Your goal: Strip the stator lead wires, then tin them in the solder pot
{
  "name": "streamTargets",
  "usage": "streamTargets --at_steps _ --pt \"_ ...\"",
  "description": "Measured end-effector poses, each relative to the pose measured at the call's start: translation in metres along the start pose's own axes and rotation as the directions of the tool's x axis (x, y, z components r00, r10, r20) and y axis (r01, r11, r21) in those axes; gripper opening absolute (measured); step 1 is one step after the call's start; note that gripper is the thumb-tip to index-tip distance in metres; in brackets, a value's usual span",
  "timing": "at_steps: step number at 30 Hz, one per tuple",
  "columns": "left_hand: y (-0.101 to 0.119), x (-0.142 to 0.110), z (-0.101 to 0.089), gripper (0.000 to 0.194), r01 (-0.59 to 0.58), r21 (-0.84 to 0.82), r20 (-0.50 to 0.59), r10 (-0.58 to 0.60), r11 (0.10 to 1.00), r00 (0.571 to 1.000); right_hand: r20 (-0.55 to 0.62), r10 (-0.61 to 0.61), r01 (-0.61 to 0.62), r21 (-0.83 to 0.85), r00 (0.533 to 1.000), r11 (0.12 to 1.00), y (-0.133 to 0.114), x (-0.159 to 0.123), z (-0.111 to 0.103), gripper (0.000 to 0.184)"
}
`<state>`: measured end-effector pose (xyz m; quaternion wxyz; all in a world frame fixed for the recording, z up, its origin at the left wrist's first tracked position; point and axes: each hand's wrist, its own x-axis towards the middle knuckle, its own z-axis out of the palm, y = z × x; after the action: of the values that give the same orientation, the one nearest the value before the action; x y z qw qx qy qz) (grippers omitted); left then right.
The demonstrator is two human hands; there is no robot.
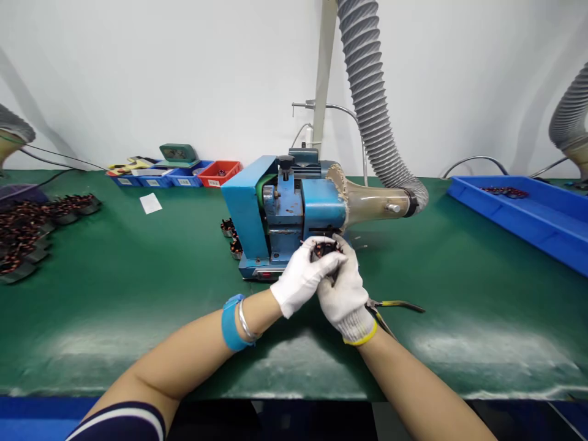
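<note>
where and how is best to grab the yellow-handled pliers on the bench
Take the pliers by the handle pointing right, probably coming from that side: it lies exposed there, while the right hand crowds the head end.

A blue machine (287,217) blocks the counter's (459,306) middle; passage lies open between pliers (402,304) and blue tray (519,225).

Labels (214,182) on bins (231,174) too small to read
</note>
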<state>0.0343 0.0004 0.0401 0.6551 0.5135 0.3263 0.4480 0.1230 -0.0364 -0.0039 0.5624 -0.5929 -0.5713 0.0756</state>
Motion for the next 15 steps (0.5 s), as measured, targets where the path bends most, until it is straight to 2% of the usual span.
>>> streamTargets --at_steps 3,6,7,9,11,13,15 --pt "-0.003 -0.019 -0.014 0.050 -0.061 0.056 0.018 0.060 0.997 0.998 0.021 -0.093 0.094 -0.060 0.995 0.994 -0.002 -0.011 0.002 0.067" --pt "0.001 -0.040 -0.032 0.060 -0.081 0.119 0.027 0.078 0.990 0.997 0.086 -0.220 0.222 -0.022 0.972 0.975 -0.004 -0.017 0.001 0.069" --pt "0.003 -0.048 -0.039 0.059 -0.052 0.129 0.033 0.049 0.990 0.998 0.140 -0.277 0.278 0.011 0.951 0.961 -0.004 -0.017 0.000 0.073" --pt "0.005 -0.063 -0.056 0.057 0.042 0.151 0.049 -0.050 0.988 0.998 0.263 -0.404 0.395 0.086 0.876 0.914 -0.004 -0.016 -0.003 0.081" --pt "0.004 -0.081 -0.080 0.062 0.123 0.227 0.043 -0.136 0.966 0.990 0.353 -0.470 0.455 0.130 0.809 0.881 -0.004 -0.014 -0.005 0.085" --pt "0.000 -0.101 -0.112 0.067 0.153 0.390 -0.029 -0.154 0.908 0.988 0.416 -0.470 0.455 0.142 0.778 0.879 -0.005 -0.014 -0.006 0.085" --pt "-0.001 -0.119 -0.153 0.068 0.194 0.608 -0.164 -0.118 0.770 0.979 0.461 -0.460 0.449 0.141 0.759 0.882 -0.007 -0.016 -0.007 0.082"
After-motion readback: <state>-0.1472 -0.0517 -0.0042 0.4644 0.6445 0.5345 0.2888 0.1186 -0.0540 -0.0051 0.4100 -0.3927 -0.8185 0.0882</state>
